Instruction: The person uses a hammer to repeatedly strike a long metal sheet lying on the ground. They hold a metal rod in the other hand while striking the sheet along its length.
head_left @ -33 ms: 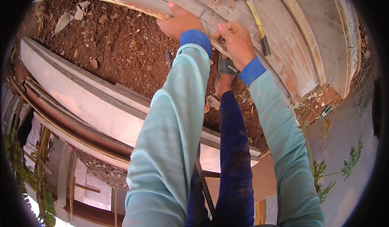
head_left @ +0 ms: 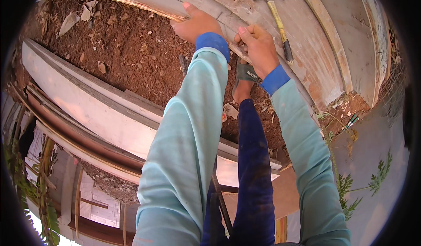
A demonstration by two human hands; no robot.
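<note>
A long wooden board (head_left: 151,7) with a rough, splintered edge runs across the top of the head view. My left hand (head_left: 198,25) grips that edge, its thumb on the upper side and its fingers mostly hidden. Just to the right, my right hand (head_left: 258,46) is closed above the same board, thumb against curled fingers. What it pinches, if anything, is too small to make out. Beyond the right hand lies a claw hammer (head_left: 275,17) with a yellow and black handle, resting on wide wooden panels (head_left: 307,39).
Reddish soil (head_left: 127,48) with debris lies between the boards. Long pale planks (head_left: 94,94) stand at the left. My sandalled foot (head_left: 243,77) is below my right hand. A green-handled tool (head_left: 352,121) lies at the right, near a leafy plant (head_left: 346,189).
My right hand has shifted very slightly to the right, and its thumb has drawn back a little. The left hand keeps its grip on the board; the hammer lies as before.
</note>
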